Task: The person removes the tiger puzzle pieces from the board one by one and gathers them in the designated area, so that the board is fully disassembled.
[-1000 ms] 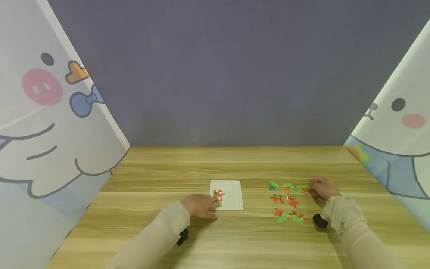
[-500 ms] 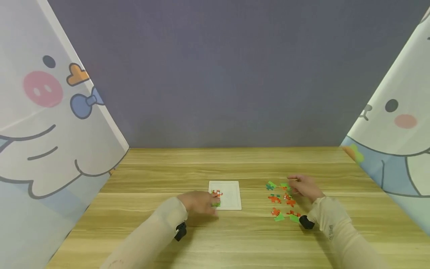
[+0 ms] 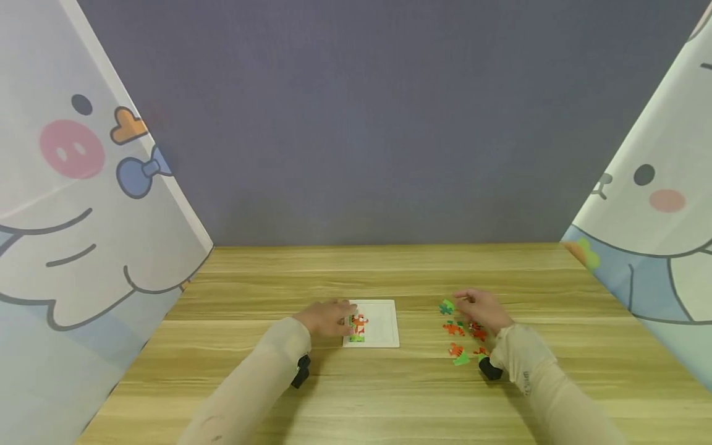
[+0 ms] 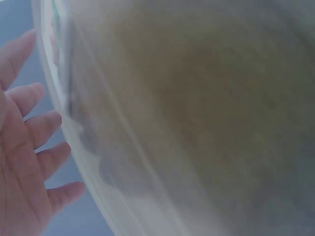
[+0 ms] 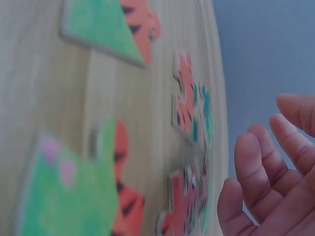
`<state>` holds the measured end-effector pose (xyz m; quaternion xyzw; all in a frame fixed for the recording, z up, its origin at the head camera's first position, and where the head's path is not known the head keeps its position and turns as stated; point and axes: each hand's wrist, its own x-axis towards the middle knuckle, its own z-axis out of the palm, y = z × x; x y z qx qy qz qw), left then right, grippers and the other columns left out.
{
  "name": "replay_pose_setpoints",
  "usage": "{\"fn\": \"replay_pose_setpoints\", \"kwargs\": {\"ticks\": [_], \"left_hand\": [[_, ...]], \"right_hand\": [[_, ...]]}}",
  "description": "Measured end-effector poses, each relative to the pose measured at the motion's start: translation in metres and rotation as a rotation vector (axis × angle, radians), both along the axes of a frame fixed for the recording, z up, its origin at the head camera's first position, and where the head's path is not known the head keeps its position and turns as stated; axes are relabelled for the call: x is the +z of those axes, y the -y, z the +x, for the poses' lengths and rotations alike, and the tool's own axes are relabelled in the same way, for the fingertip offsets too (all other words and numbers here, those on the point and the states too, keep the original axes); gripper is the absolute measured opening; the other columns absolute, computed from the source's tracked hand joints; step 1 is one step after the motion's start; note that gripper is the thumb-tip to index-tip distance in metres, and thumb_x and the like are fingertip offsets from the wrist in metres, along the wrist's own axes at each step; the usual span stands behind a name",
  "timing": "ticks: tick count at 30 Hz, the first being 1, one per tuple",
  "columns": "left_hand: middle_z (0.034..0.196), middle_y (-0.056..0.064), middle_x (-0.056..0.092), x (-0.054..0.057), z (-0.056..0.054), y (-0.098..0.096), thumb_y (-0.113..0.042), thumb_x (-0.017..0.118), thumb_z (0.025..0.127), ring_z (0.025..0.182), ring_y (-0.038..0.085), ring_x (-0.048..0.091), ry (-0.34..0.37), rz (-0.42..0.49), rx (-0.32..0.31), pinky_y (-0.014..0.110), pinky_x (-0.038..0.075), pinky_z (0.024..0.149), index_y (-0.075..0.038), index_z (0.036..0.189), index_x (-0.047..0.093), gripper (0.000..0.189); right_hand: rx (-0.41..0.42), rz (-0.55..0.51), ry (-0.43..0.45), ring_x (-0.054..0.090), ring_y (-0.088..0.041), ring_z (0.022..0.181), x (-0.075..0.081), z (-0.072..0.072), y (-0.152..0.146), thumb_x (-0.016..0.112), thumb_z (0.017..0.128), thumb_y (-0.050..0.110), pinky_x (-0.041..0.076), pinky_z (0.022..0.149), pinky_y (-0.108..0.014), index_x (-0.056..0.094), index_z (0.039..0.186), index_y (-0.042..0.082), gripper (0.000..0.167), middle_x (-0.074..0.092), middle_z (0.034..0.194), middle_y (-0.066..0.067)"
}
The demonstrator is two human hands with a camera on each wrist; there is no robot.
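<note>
A white puzzle tray (image 3: 382, 322) lies mid-table, with tiger-patterned jigsaw pieces (image 3: 358, 329) along its left side. My left hand (image 3: 327, 318) is at the tray's left edge; the left wrist view shows its fingers spread and holding nothing. Over the upper part of the loose pieces hovers my right hand (image 3: 485, 309), its fingers loosely bent. No piece shows between those fingers in the right wrist view. Near its fingertips lies a teal-and-green jigsaw piece (image 3: 447, 307). Below are an orange striped piece (image 3: 453, 329) and a green-and-orange one (image 5: 78, 191). The hand hides some pieces.
The wooden table (image 3: 278, 278) meets a dark grey wall (image 3: 356, 123) at the back. Printed cartoon panels (image 3: 72, 204) stand on both sides. A black wrist device (image 3: 490, 369) sits close beside the lower right loose pieces.
My right hand has moved left across the loose pieces, from their right end to near the teal-and-green one. My left hand has shifted slightly up and left, uncovering the pieces in the tray.
</note>
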<state>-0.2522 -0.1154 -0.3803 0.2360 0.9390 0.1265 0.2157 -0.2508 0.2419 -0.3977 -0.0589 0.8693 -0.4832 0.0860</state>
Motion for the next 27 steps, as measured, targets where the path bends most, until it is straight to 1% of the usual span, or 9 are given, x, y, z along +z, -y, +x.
{"fn": "replay_pose_setpoints", "kwargs": {"ticks": [2,8,9,12,16,20,24,26,27], "left_hand": [[0.161,0.010,0.031,-0.001,-0.002,0.001,-0.038,0.060,0.100,0.149,0.033,0.025,-0.016,-0.023,0.015,0.052,0.024,0.118,-0.012,0.155,0.038,0.064],[0.162,0.006,0.030,-0.005,-0.010,-0.001,-0.045,0.063,0.096,0.149,0.033,0.025,-0.044,-0.077,0.041,0.053,0.022,0.118,-0.016,0.157,0.034,0.073],[0.162,0.005,0.029,-0.005,-0.010,-0.002,-0.046,0.063,0.096,0.149,0.033,0.024,-0.041,-0.081,0.038,0.054,0.021,0.119,-0.017,0.157,0.033,0.075],[0.164,0.004,0.026,-0.005,-0.011,-0.005,-0.048,0.064,0.095,0.151,0.031,0.020,-0.028,-0.082,0.031,0.057,0.018,0.118,-0.018,0.158,0.031,0.077],[0.164,0.003,0.024,-0.004,-0.013,-0.007,-0.051,0.062,0.095,0.151,0.031,0.018,-0.044,-0.108,0.027,0.059,0.018,0.118,-0.017,0.158,0.030,0.078],[0.163,0.001,0.027,-0.004,-0.014,-0.009,-0.051,0.063,0.094,0.151,0.029,0.020,-0.063,-0.137,0.041,0.058,0.017,0.118,-0.016,0.158,0.031,0.079],[0.162,-0.001,0.031,-0.004,-0.012,-0.012,-0.056,0.065,0.091,0.150,0.026,0.025,-0.094,-0.223,0.036,0.056,0.017,0.119,-0.017,0.157,0.033,0.083],[0.161,-0.002,0.033,-0.003,-0.011,-0.015,-0.059,0.066,0.089,0.149,0.024,0.027,-0.115,-0.275,0.030,0.054,0.018,0.119,-0.018,0.157,0.035,0.085],[0.160,-0.003,0.034,-0.003,-0.010,-0.017,-0.060,0.066,0.088,0.148,0.024,0.029,-0.127,-0.296,0.027,0.053,0.019,0.119,-0.019,0.156,0.036,0.085]], "right_hand": [[0.023,0.009,-0.021,0.045,-0.016,0.058,-0.001,-0.002,0.006,0.052,0.101,0.009,0.042,0.054,-0.032,0.050,0.133,-0.016,0.041,0.057,0.079,-0.009],[0.106,0.136,-0.147,0.061,-0.016,0.073,-0.003,-0.008,0.028,0.058,0.097,0.010,0.052,0.064,-0.035,0.059,0.125,-0.013,0.036,0.068,0.099,-0.016],[0.119,0.149,-0.163,0.061,-0.015,0.074,-0.004,-0.009,0.033,0.059,0.096,0.009,0.051,0.067,-0.034,0.060,0.123,-0.013,0.035,0.068,0.097,-0.016],[0.164,0.145,-0.185,0.050,-0.013,0.062,-0.006,-0.012,0.048,0.061,0.094,0.006,0.045,0.061,-0.031,0.062,0.118,-0.014,0.032,0.065,0.086,-0.011],[0.214,0.176,-0.201,0.040,-0.009,0.055,-0.006,-0.016,0.070,0.065,0.093,0.005,0.040,0.059,-0.029,0.064,0.116,-0.012,0.028,0.060,0.078,-0.004],[0.272,0.235,-0.203,0.040,-0.009,0.056,-0.004,-0.017,0.091,0.066,0.094,0.006,0.041,0.061,-0.029,0.065,0.116,-0.008,0.027,0.058,0.075,-0.002],[0.338,0.335,-0.209,0.042,-0.008,0.054,-0.008,-0.015,0.112,0.066,0.094,0.009,0.040,0.057,-0.027,0.068,0.114,-0.002,0.023,0.058,0.069,0.001],[0.354,0.404,-0.223,0.048,-0.009,0.058,-0.011,-0.015,0.122,0.069,0.092,0.011,0.044,0.059,-0.028,0.070,0.111,0.002,0.021,0.061,0.070,0.002],[0.361,0.442,-0.231,0.054,-0.010,0.063,-0.011,-0.015,0.128,0.071,0.090,0.012,0.048,0.064,-0.029,0.071,0.109,0.003,0.021,0.065,0.075,0.001]]}}
